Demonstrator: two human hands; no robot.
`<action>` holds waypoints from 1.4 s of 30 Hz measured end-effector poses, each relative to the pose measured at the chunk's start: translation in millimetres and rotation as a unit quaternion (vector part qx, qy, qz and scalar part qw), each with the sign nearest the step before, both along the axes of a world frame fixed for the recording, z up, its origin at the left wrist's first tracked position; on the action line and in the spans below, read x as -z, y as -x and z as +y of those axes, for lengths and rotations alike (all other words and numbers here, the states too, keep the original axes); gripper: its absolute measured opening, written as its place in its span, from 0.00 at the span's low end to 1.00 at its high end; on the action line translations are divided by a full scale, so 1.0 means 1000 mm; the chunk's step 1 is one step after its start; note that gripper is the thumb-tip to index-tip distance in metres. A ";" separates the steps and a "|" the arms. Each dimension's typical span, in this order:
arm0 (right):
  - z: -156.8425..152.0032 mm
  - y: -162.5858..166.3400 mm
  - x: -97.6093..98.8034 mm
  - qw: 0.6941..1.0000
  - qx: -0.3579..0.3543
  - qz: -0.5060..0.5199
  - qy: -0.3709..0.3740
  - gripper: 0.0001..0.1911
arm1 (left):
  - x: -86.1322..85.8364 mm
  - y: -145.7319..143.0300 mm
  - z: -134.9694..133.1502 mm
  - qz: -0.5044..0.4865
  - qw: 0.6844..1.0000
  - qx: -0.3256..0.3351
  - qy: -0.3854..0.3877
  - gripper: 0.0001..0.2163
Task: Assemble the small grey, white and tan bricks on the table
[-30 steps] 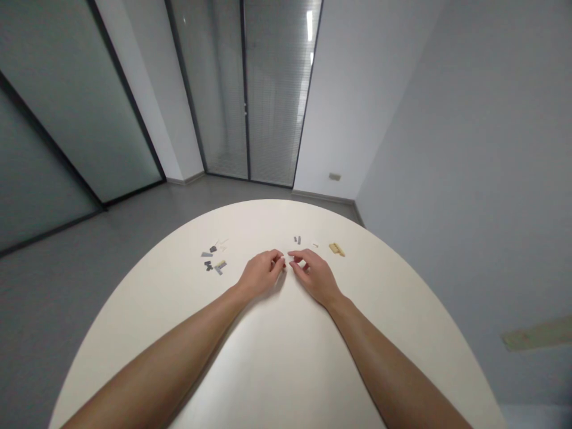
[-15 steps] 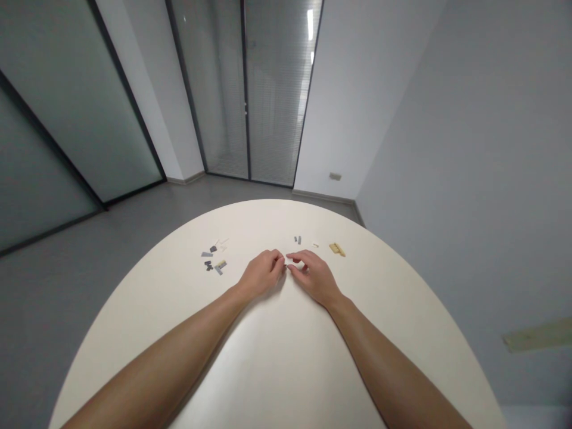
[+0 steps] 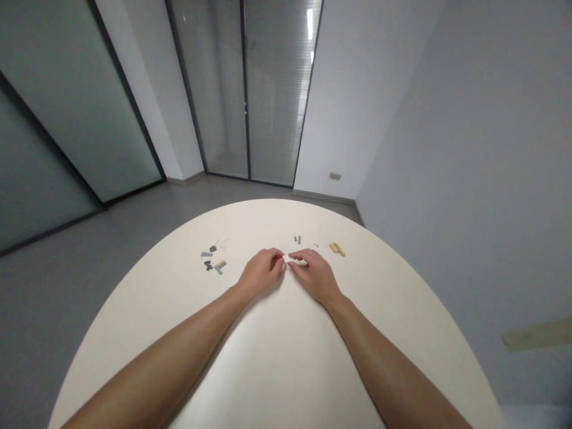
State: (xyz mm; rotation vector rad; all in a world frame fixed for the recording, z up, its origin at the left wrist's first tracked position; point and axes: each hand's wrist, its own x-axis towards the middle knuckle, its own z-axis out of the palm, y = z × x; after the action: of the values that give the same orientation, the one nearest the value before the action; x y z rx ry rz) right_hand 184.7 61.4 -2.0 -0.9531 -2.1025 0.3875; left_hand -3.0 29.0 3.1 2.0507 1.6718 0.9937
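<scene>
Small white plastic piece point(image 3: 285, 258) clamped in left hand's point(image 3: 261, 270) grip; right hand's point(image 3: 314, 276) grip just beside it, slightly apart

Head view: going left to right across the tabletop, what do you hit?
Cluster of small grey and black building pieces → left hand → right hand → tan building piece
</scene>
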 end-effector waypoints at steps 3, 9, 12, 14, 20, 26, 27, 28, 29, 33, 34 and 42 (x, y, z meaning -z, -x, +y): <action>0.000 0.000 0.000 1.000 0.011 -0.002 0.000 0.07 | 0.001 0.000 0.000 -0.013 1.000 0.006 0.001 0.11; -0.001 0.001 -0.003 1.000 0.008 -0.016 0.013 0.07 | 0.001 0.001 0.000 0.008 1.000 0.022 -0.015 0.10; -0.002 0.001 -0.004 1.000 -0.001 -0.015 0.019 0.08 | 0.000 0.002 0.000 0.018 1.000 0.014 -0.011 0.11; -0.001 0.001 -0.004 1.000 -0.005 -0.013 0.024 0.09 | 0.000 0.003 0.000 0.021 1.000 0.009 -0.008 0.11; -0.002 0.002 -0.004 0.999 -0.007 -0.009 0.042 0.09 | -0.001 0.003 0.000 0.015 1.000 0.011 -0.005 0.11; -0.001 0.001 -0.001 0.999 -0.006 -0.006 0.037 0.11 | -0.003 0.003 -0.002 -0.014 1.000 0.012 0.001 0.10; -0.001 0.001 0.000 0.999 -0.007 -0.005 0.036 0.11 | -0.003 0.002 -0.002 -0.015 1.000 0.013 0.002 0.10; -0.001 0.001 0.000 0.999 -0.009 -0.005 0.035 0.12 | -0.003 0.002 -0.002 -0.017 1.000 0.012 0.003 0.10; -0.001 0.001 0.000 0.999 -0.011 -0.003 0.034 0.12 | -0.003 0.002 -0.002 -0.017 1.000 0.012 0.004 0.10; -0.001 0.001 -0.001 0.999 -0.014 0.001 0.035 0.11 | -0.003 0.002 -0.002 -0.020 1.000 0.012 0.005 0.10; -0.001 0.001 -0.001 0.999 -0.011 0.002 0.034 0.11 | -0.003 0.002 -0.002 -0.020 1.000 0.012 0.003 0.10; -0.001 0.001 -0.001 1.000 0.001 0.000 0.028 0.10 | -0.002 0.003 -0.002 -0.033 0.999 0.014 -0.009 0.10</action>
State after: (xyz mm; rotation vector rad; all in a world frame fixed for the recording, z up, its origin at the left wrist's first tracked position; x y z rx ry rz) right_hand 184.1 60.3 -0.9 -0.9870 -2.1000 0.4477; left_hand -5.8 27.1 5.0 2.0253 1.6026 1.0583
